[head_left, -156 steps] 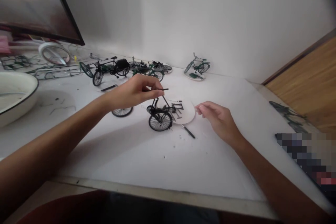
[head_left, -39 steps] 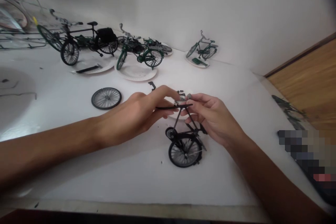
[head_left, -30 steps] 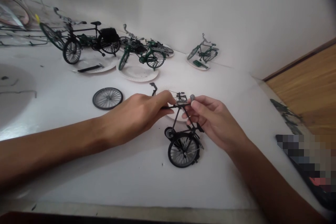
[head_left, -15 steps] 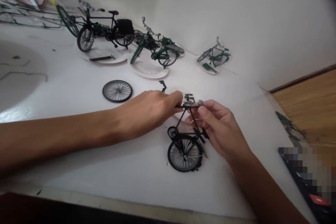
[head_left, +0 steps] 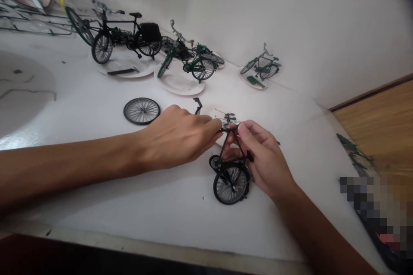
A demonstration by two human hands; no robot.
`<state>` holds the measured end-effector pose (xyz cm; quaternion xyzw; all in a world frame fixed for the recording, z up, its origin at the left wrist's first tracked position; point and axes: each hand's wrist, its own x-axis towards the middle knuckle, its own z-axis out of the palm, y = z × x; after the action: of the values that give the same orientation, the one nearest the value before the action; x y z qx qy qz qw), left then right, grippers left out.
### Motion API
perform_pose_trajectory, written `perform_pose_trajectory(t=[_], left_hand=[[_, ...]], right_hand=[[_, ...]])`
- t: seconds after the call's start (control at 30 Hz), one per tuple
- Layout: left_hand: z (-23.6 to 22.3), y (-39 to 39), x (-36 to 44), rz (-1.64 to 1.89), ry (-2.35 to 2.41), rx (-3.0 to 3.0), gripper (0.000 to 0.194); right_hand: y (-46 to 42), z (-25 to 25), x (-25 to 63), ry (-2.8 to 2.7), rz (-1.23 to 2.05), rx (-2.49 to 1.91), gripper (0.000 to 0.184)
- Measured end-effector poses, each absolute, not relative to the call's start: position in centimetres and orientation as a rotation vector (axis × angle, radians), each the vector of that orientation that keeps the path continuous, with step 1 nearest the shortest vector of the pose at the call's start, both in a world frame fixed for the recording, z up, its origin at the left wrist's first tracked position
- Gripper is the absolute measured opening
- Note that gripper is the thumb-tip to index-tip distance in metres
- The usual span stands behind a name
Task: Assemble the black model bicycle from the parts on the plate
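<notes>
A black model bicycle frame with its rear wheel (head_left: 229, 184) hangs between my hands, the wheel toward me. My left hand (head_left: 185, 135) is closed, its thumb and forefinger pinching the far left end of the frame. My right hand (head_left: 264, 150) grips the frame at the far right, with the thumb at a small pale round part (head_left: 237, 123); its other fingers curl behind the frame tubes. Beyond the hands lie small dark parts (head_left: 229, 117) on a partly hidden pale plate. A loose spoked wheel (head_left: 142, 111) lies flat beyond my left forearm, and a black forked part (head_left: 198, 105) is beside my left knuckles.
On paper plates (head_left: 180, 86) at the back stand a black model bicycle (head_left: 124, 23) with a bag and a green model bicycle (head_left: 185, 60). A smaller green bicycle (head_left: 264, 66) is by the wall. Wire frames (head_left: 35, 21) lie at far left.
The bicycle frame has tilted, and its rear wheel has shifted slightly right and away from me. My right fingertips have moved closer to my left hand. Both hands keep their hold.
</notes>
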<state>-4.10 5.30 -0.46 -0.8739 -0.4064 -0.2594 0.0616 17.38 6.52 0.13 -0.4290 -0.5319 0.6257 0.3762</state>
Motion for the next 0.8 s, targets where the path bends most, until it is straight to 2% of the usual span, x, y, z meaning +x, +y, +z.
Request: perform_pose_trajectory(t=[0.5, 0.8], left_hand=[[-0.6, 6.5, -4.7, -0.652, -1.353, -2.822, 0.030], [-0.5, 6.4, -4.6, -0.653, -1.403, -2.895, 0.028]], right_hand=[[7.8, -0.2, 18.0, -1.468, 1.118, -1.164, 0.010], [9.3, 0.5, 20.6, -2.069, 0.560, -1.387, 0.011]])
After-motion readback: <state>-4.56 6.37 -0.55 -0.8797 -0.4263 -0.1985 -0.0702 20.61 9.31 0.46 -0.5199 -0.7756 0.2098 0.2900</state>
